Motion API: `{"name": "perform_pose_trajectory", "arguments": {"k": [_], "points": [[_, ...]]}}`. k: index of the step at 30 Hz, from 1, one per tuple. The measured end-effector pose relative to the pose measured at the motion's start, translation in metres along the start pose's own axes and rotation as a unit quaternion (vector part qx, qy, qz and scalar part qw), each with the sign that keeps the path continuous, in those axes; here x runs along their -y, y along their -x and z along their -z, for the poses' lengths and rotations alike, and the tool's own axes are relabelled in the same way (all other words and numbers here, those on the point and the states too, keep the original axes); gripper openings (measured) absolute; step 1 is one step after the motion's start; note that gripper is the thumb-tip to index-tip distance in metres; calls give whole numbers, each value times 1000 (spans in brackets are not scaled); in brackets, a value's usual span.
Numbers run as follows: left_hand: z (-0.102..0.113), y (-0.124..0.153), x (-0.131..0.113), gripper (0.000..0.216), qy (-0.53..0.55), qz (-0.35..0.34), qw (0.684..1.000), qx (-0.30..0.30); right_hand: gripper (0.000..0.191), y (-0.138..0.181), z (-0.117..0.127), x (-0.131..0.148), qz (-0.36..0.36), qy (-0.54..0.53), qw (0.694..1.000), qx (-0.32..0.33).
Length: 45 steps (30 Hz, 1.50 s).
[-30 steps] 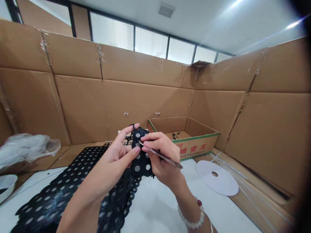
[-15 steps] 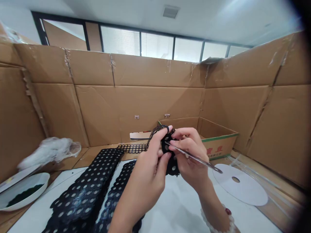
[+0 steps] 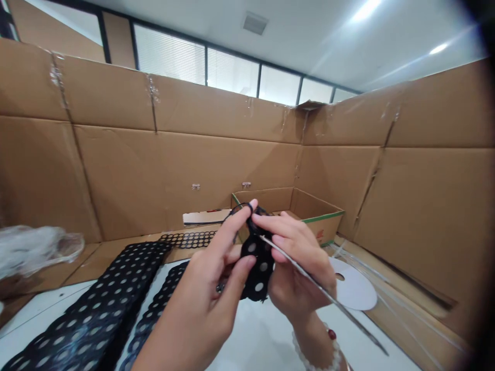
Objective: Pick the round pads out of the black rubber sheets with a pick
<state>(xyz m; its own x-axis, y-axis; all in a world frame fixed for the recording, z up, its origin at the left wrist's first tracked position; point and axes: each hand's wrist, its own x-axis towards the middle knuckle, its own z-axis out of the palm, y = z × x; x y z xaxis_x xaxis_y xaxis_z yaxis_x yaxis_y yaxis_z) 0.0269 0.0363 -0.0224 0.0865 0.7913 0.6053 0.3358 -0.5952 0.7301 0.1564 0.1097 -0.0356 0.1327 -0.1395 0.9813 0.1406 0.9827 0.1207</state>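
Note:
In the middle of the head view, my left hand (image 3: 216, 278) pinches a small black dotted piece (image 3: 258, 265) between thumb and fingers. Black yarn (image 3: 242, 206) passes around its raised index finger. My right hand (image 3: 299, 257) is closed around a slim metal crochet hook (image 3: 320, 288), whose tip lies against the upper part of the piece. The hook's far end points down to the right. Fingers of both hands meet near the top of the piece and partly hide it.
Long black dotted strips (image 3: 104, 299) lie stacked at left on the white tabletop (image 3: 255, 335). An open cardboard box (image 3: 325, 221) stands behind my hands, a white disc (image 3: 353, 283) at right. Clear plastic (image 3: 38, 250) lies far left. Tall cardboard walls (image 3: 224, 159) surround the table.
My view has turned to the right. The hook has swung so more of its shaft shows, pointing lower right. The right fingers have straightened toward the yarn, and more of the dotted piece shows.

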Motion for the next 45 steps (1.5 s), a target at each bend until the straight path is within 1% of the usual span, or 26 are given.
{"name": "perform_pose_trajectory", "arguments": {"k": [2, 4, 5, 7, 8, 9, 10, 11, 12, 14, 15, 17, 19, 20, 21, 23, 26, 27, 29, 31, 34, 36, 39, 41, 43, 45], "points": [[2, -2, 3, 55, -18, 1, 1000, 1, 22, 1, -4, -1, -12, -9, 1000, -7], [4, -5, 7, 58, -34, 9, 999, 17, 18, 0, -5, -3, -63, -37, 996, -52], [5, -6, 9, 58, -43, 15, 998, 32, 14, -2, -4, -4, -113, -67, 989, -74], [8, -8, 12, 55, -59, 24, 996, 61, 9, -7, 2, -10, -238, -144, 954, -108], [9, -8, 13, 54, -63, 24, 995, 74, 12, -10, 6, -16, -293, -174, 933, -116], [11, -9, 14, 52, -64, 26, 994, 85, 17, -12, 12, -24, -329, -176, 920, -123], [13, -9, 16, 51, -64, 27, 993, 91, 20, -14, 18, -35, -344, -155, 916, -134], [15, -10, 17, 51, -60, 29, 993, 93, 22, -13, 24, -48, -339, -102, 924, -148], [18, -10, 19, 51, -53, 34, 994, 92, 23, -11, 30, -62, -315, -14, 936, -157], [23, -10, 22, 52, -27, 46, 996, 77, 25, -1, 37, -93, -292, 57, 940, -168], [25, -9, 24, 54, -5, 48, 997, 62, 28, 5, 38, -108, -288, 82, 942, -149], [30, -9, 26, 59, 50, 51, 997, 31, 30, 18, 35, -133, -289, 101, 949, -72], [33, -10, 28, 65, 104, 53, 993, 1, 30, 27, 27, -145, -288, 95, 953, 7], [34, -12, 28, 69, 119, 53, 991, -15, 29, 28, 22, -146, -284, 87, 954, 32], [34, -13, 28, 72, 123, 51, 990, -35, 26, 28, 17, -142, -281, 77, 956, 46], [34, -18, 28, 76, 101, 45, 990, -92, 20, 21, 8, -123, -273, 60, 959, 43], [32, -25, 28, 71, 64, 41, 982, -176, 16, 8, -3, -77, -247, 15, 969, 6], [32, -27, 27, 67, 60, 41, 978, -194, 13, 4, -7, -62, -220, -33, 975, -1], [32, -29, 27, 60, 55, 38, 975, -214, 10, 0, -15, -36, -169, -111, 979, -2], [32, -29, 25, 54, 51, 35, 975, -215, 17, 0, -23, -20, -113, -133, 985, 13], [33, -27, 20, 54, 55, 33, 976, -206, 17, 4, -35, -13, -42, -102, 994, 22], [33, -26, 16, 56, 60, 45, 976, -204, 14, 8, -40, -14, -21, -92, 995, 20], [32, -26, 11, 60, 69, 58, 978, -191, 10, 10, -43, -17, -17, -90, 995, 27], [31, -26, 10, 60, 64, 53, 980, -182, 10, 11, -42, -17, -11, -85, 996, 25], [30, -27, 10, 59, 45, 46, 982, -178, 12, 11, -41, -17, -4, -76, 997, 24], [28, -27, 12, 59, 0, 27, 983, -182, 14, 12, -40, -16, 1, -54, 998, 32]]}}
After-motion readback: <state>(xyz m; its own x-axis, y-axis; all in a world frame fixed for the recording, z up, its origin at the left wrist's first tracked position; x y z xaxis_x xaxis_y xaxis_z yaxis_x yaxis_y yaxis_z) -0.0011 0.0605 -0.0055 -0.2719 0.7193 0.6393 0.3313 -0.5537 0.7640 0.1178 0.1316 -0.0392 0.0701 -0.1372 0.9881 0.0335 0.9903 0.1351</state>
